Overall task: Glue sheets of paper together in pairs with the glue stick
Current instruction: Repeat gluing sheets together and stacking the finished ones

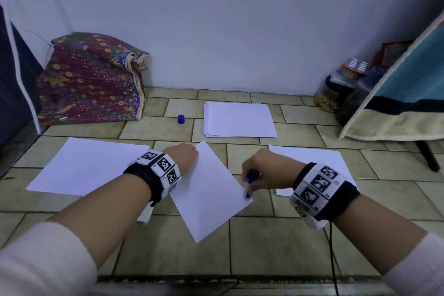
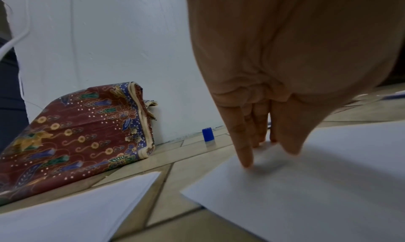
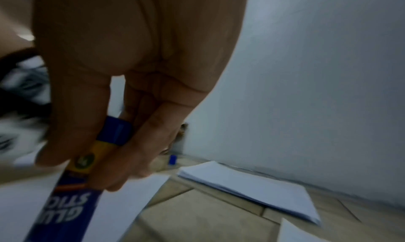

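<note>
A white sheet [image 1: 211, 190] lies skewed on the tiled floor between my hands. My left hand [image 1: 185, 155] presses its far corner down with straight fingertips [image 2: 246, 160]. My right hand [image 1: 258, 170] grips the blue and yellow glue stick [image 1: 249, 184], whose tip touches the sheet's right edge; in the right wrist view the glue stick [image 3: 72, 193] runs down from the curled fingers [image 3: 131, 159]. The blue cap [image 1: 181, 119] stands on the floor further back. A stack of white sheets [image 1: 239, 119] lies beyond the hands.
Another sheet [image 1: 86, 166] lies at the left, and one more sheet [image 1: 319, 161] sits under my right wrist. A patterned cloth bundle [image 1: 91, 79] leans against the wall at back left. Jars [image 1: 336, 91] and a draped cloth [image 1: 403, 98] stand at right.
</note>
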Demonstrator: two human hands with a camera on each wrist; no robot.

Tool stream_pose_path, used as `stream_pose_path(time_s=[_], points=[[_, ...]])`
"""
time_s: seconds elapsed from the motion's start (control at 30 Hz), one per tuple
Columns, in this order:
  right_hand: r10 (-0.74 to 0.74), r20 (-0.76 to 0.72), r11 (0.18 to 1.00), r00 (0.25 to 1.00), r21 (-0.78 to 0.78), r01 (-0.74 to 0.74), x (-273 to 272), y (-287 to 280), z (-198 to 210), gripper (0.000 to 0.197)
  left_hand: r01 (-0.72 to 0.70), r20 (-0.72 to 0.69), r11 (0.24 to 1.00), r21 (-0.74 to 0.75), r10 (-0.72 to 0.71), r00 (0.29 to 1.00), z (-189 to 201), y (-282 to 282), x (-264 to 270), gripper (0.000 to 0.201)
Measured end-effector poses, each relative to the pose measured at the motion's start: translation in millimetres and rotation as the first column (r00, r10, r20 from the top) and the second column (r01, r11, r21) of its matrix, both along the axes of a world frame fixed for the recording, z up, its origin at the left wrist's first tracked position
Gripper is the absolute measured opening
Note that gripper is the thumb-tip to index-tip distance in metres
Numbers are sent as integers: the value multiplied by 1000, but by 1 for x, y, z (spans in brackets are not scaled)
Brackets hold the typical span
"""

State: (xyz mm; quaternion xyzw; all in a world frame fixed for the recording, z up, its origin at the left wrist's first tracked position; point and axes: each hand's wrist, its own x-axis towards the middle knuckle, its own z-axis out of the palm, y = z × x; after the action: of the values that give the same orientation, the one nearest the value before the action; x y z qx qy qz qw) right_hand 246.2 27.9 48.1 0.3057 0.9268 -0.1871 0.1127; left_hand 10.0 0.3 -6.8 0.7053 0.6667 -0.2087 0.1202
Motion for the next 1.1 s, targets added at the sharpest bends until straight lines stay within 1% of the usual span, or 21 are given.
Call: stream_pose_path(time_s=[0.07, 0.1, 0.13, 0.17, 0.2, 0.23, 0.27, 0.3, 0.33, 0.4, 0.47, 0.5, 0.53, 0.57, 0.6, 0.63, 0.7, 0.8, 0.9, 0.97, 1.1], points=[[-147, -173, 988, 974, -63, 138, 6, 13, 7, 15, 27, -5, 1000, 11, -27, 1000, 1, -2, -6, 51], [-277, -302, 956, 912, -180, 231, 9, 19, 10, 10, 17, 16, 1000, 23, -17, 1000, 1, -4, -9, 53], [-434, -423, 888, 795, -352, 297, 11, 24, 12, 11, 2, 47, 999, 35, -4, 999, 1, -6, -13, 54], [-585, -494, 791, 643, -523, 318, 12, 29, 12, 14, -17, 82, 999, 45, 13, 997, 2, -10, -16, 56], [-704, -509, 690, 495, -654, 310, 10, 33, 10, 15, -37, 118, 998, 54, 30, 993, 1, -13, -20, 57], [-790, -481, 598, 380, -741, 305, 7, 36, 8, 15, -58, 149, 996, 65, 47, 988, -2, -16, -23, 59], [-851, -427, 512, 304, -804, 303, 3, 39, 4, 13, -77, 172, 994, 81, 62, 983, -5, -19, -26, 62], [-896, -360, 429, 261, -853, 297, -2, 42, -1, 13, -93, 187, 990, 102, 73, 980, -9, -22, -28, 64], [-926, -289, 354, 243, -888, 292, -6, 45, -7, 14, -101, 192, 987, 124, 76, 979, -13, -26, -29, 65], [-953, -191, 248, 235, -938, 241, -17, 50, -20, 18, -97, 156, 986, 137, 75, 985, -21, -31, -30, 73], [-960, -184, 214, 212, -968, 128, -31, 52, -30, 20, -111, 123, 987, 114, 97, 988, -24, -34, -29, 87], [-957, -208, 227, 200, -971, 77, -39, 51, -32, 17, -128, 139, 986, 110, 113, 984, -25, -35, -29, 91], [-949, -246, 262, 197, -963, 58, -47, 50, -34, 13, -150, 173, 983, 106, 130, 976, -25, -35, -31, 93], [-932, -289, 310, 219, -948, 67, -54, 48, -34, 9, -164, 210, 982, 95, 141, 967, -26, -35, -33, 96], [-911, -325, 360, 253, -927, 107, -62, 47, -34, 11, -165, 236, 984, 72, 144, 961, -27, -36, -36, 101], [-887, -354, 414, 295, -895, 169, -70, 47, -34, 15, -154, 245, 988, 29, 142, 959, -28, -37, -39, 104], [-819, -411, 549, 400, -764, 339, -87, 49, -37, 11, -112, 234, 992, -59, 123, 965, -29, -39, -44, 100], [-705, -444, 707, 554, -507, 493, -111, 56, -42, 18, -96, 222, 992, -77, 111, 969, -32, -41, -44, 102], [-607, -457, 795, 650, -351, 495, -132, 60, -43, 20, -114, 255, 991, -67, 128, 958, -36, -44, -41, 102], [-544, -437, 839, 717, -267, 474, -146, 63, -44, 27, -125, 258, 989, -82, 142, 956, -36, -42, -42, 98], [-457, -356, 889, 815, -140, 437, -167, 71, -46, 29, -151, 291, 982, -116, 179, 940, -33, -38, -42, 92]])
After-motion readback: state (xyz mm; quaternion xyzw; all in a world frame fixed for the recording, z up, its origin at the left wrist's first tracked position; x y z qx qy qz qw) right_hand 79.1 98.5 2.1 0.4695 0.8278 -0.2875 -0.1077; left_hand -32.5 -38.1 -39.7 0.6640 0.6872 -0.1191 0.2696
